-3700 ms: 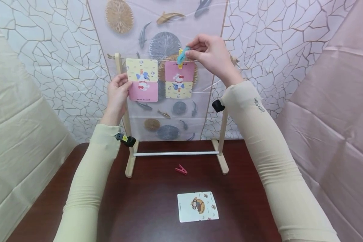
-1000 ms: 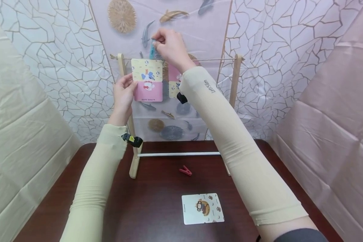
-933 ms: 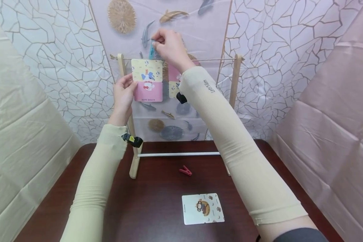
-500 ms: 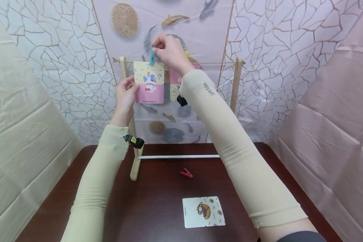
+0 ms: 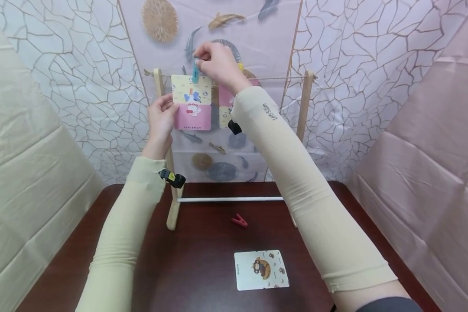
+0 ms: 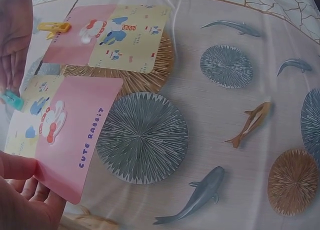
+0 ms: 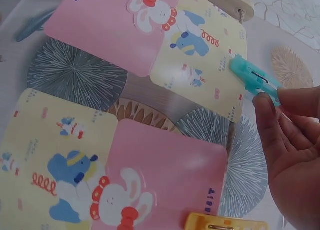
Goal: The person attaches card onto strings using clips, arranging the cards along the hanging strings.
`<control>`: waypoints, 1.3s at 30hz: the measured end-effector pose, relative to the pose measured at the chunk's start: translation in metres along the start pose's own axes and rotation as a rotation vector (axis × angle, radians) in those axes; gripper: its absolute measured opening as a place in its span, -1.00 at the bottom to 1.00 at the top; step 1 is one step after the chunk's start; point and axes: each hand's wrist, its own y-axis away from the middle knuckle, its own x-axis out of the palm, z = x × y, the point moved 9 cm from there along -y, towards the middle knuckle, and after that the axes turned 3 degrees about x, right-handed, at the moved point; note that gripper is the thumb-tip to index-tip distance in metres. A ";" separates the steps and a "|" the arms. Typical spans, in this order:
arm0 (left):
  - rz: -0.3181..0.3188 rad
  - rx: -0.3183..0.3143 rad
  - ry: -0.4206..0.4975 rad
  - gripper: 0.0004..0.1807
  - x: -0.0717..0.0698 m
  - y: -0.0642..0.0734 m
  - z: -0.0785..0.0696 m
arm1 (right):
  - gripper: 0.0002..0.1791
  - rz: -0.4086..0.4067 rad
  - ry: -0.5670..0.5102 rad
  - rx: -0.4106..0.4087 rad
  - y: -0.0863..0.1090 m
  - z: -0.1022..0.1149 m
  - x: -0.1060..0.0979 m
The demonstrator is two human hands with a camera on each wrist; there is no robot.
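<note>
My left hand (image 5: 160, 123) pinches the left edge of a pink-and-yellow rabbit card (image 5: 193, 117), held up against the string (image 5: 273, 78). My right hand (image 5: 221, 65) pinches a teal clothespin (image 5: 195, 73) by its handles. In the right wrist view, the tips of that teal clothespin (image 7: 255, 78) overlap the card's yellow edge (image 7: 227, 55). A second rabbit card (image 7: 165, 160), turned the other way up, hangs beside it under a yellow clothespin (image 7: 227, 223). My right forearm partly hides this second card in the head view.
The string runs between two wooden posts (image 5: 305, 104) of a stand with a white lower bar (image 5: 230, 199). On the dark table (image 5: 203, 247) lie a pink clothespin (image 5: 239, 220) and a white monkey card (image 5: 261, 270). A patterned cloth hangs close behind.
My right hand has carried the teal clothespin left from the hanging card to the held one, then lowered its tips over that card's top edge. My left hand keeps its grip.
</note>
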 end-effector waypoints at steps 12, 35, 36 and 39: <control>-0.013 0.000 -0.007 -0.61 0.000 0.003 0.006 | -0.64 0.044 0.026 -0.006 0.004 -0.001 0.010; -0.031 0.060 0.053 -0.63 0.010 0.002 0.000 | -0.56 0.058 0.020 -0.011 0.007 -0.003 0.003; -0.035 0.064 0.061 -0.63 0.010 0.002 0.000 | -0.56 0.053 0.018 -0.015 0.007 -0.003 0.003; -0.042 0.069 0.069 -0.63 0.010 0.002 -0.001 | -0.54 0.048 0.005 -0.013 0.006 -0.004 0.002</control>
